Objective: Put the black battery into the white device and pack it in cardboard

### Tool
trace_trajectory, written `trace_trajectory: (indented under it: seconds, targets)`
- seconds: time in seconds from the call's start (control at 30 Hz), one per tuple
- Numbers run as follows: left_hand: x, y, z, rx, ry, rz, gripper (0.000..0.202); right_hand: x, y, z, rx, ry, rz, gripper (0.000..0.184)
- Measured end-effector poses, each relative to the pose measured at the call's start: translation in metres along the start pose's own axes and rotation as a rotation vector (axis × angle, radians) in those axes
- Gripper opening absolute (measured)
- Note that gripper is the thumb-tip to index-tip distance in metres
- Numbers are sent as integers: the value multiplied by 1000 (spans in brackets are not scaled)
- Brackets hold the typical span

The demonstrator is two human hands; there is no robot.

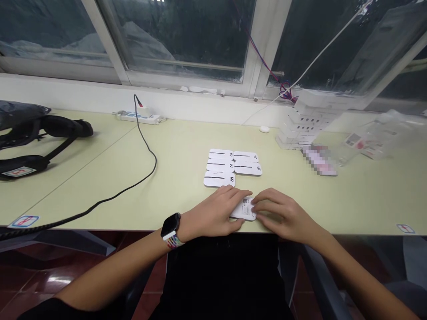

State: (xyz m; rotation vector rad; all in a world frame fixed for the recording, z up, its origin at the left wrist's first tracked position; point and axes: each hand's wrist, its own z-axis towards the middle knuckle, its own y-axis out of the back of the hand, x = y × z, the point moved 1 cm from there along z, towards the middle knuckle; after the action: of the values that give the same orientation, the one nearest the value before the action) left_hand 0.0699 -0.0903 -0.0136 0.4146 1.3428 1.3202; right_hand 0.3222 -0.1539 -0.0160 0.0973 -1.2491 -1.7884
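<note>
Near the table's front edge lies a flat white slab with rounded corners point(246, 209); small print and a square code show on its upper face. My left hand point(218, 212) is closed around its left part, fingers along the far side and thumb along the near side, hiding that end. The curled fingertips of my right hand point(282, 213) press at its right end. Just beyond, several similar white slabs point(219, 178) lie flat in two columns, each with a black line and a W-like mark. Their exact kind I cannot make out.
At the back right stands a stack of white boxes point(300, 120), beside a clear plastic bag point(380, 133). A black cable point(147, 146) runs from a power strip point(138, 117) across the left side. Black headgear with straps point(43, 138) lies at far left. A small white oval piece point(264, 129) rests near the wall.
</note>
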Motion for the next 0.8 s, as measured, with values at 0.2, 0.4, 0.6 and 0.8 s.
trace_trajectory:
  seconds: [0.2,0.4,0.6,0.8]
  targets:
    - [1,-1,4,12,7,-6,67,10,7,10,147,174,-139,20]
    - [4,-3,5,2,13,-13,76,12,13,23,263,229,-272,19]
    - [6,-6,4,14,26,-30,80,13,9,27,361,393,-496,22]
    - [5,-5,5,6,70,-96,83,26,-3,32,326,513,-701,33]
